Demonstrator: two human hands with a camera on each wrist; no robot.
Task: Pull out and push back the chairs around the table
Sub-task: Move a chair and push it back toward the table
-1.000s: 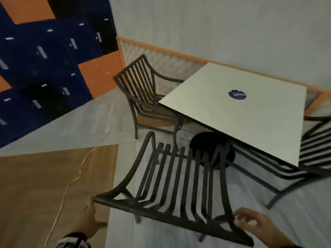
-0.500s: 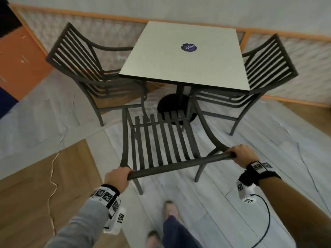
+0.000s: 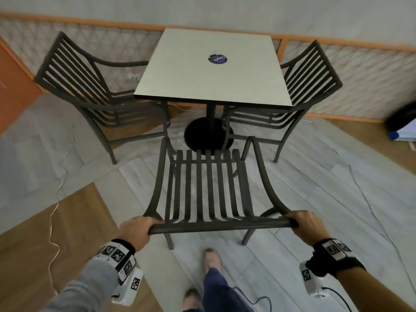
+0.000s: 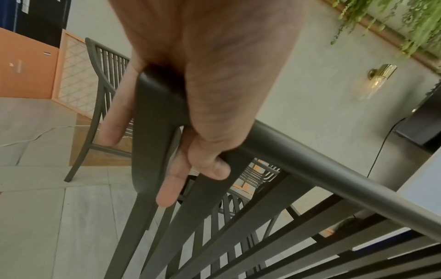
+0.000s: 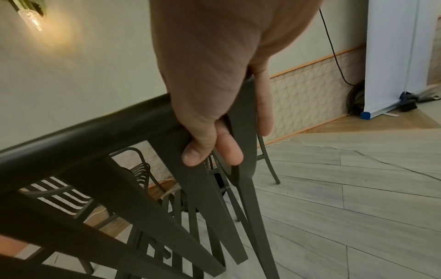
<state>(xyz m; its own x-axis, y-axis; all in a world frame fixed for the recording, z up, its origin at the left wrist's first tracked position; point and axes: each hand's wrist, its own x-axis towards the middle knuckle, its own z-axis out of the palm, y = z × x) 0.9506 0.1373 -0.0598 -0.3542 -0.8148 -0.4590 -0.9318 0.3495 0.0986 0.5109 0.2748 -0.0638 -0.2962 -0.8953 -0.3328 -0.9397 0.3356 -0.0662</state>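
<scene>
With left hand (image 3: pixel 135 230) and right hand (image 3: pixel 304 224) gripping the chair (image 3: pixel 207 190) rail, we should slide it squarely, keeping its legs level, clear of the table (image 3: pixel 180 86).

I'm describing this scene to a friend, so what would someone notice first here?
Front and centre, both hands grip the top rail of a dark slatted chair: left hand at one end, right hand at the other. Beyond it stands a pale square table bearing a round blue sticker, with matching chairs tucked at either side.
</scene>
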